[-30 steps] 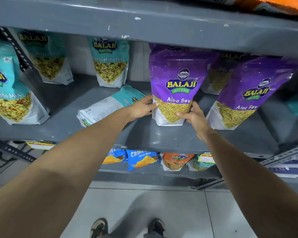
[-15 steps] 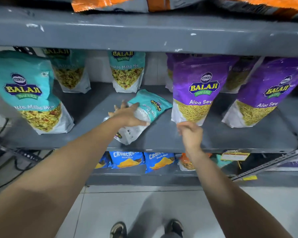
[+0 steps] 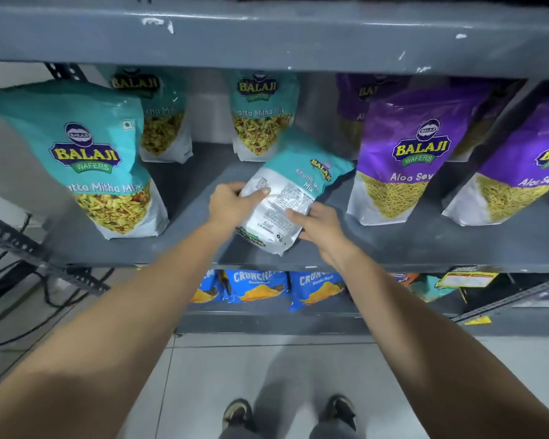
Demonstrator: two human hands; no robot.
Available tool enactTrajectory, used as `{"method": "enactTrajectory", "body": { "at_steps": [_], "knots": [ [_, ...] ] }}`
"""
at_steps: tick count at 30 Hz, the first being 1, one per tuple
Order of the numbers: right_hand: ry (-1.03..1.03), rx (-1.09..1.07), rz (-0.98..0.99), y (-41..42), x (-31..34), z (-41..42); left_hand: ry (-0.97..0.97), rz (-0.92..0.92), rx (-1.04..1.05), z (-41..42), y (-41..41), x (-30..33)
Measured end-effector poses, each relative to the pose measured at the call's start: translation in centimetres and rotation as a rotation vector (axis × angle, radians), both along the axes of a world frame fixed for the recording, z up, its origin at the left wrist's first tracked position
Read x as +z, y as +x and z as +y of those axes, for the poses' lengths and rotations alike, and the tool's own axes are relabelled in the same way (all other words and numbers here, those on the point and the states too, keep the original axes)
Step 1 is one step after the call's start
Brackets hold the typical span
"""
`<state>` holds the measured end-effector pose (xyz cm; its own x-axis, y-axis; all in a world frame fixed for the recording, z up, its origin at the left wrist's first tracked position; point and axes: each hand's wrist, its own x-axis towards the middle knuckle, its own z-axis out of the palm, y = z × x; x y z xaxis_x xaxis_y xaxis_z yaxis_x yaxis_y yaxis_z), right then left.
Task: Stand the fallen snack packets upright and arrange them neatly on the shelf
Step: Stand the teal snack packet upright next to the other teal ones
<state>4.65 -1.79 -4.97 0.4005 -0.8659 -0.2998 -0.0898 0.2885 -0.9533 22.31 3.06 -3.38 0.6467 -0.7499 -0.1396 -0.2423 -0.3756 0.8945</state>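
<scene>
Both hands are on the fallen teal-and-white Khatta Mitha Mix plastic packet (image 3: 290, 198), which lies tilted on the grey painted metal shelf (image 3: 393, 245), its white printed back face up and its teal top pointing away to the right. The left hand (image 3: 232, 205) grips the packet's left edge, thumb pressed across the white panel and fingers curled under the side. The right hand (image 3: 319, 226) clasps the lower right edge, thumb laid on the print and the fingers tucked beneath, so the packet is held between the two. Its bottom corner hangs near the shelf's front lip; whether it touches the board there, I cannot tell. To the left stands a big upright teal Khatta Mitha Mix pouch (image 3: 100, 166) at the front of the shelf, well apart from the held packet. Two more teal pouches of the same mix stand at the back: one behind the big pouch (image 3: 164, 122), one just behind the fallen packet's top (image 3: 262, 118). On the right, a purple Aloo Sev pouch (image 3: 406, 156) stands upright just beside the right hand, with a second purple Aloo Sev pouch (image 3: 514, 172) leaning further right. Below, blue Cruncheez Masala Masti packets (image 3: 260, 285) sit on the lower shelf, and the person's dark shoes (image 3: 238, 413) show on the pale tiled floor.
</scene>
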Motion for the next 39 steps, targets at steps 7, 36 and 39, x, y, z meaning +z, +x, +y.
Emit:
{"method": "enactTrajectory", "body": {
  "at_steps": [7, 36, 39],
  "knots": [
    [-0.293, -0.061, -0.030, -0.3, 0.8, -1.0, -0.283, 0.105, -0.034, 2.0, -0.6, 0.1],
    [-0.119, 0.158, 0.157, -1.0, 1.6, -3.3, -0.215, -0.003, -0.275, 2.0, -4.1, -1.5],
    [-0.098, 0.202, 0.226, -1.0, 1.5, -3.4, -0.237, -0.076, -0.288, 1.5, -4.1, -0.9]
  ]
}}
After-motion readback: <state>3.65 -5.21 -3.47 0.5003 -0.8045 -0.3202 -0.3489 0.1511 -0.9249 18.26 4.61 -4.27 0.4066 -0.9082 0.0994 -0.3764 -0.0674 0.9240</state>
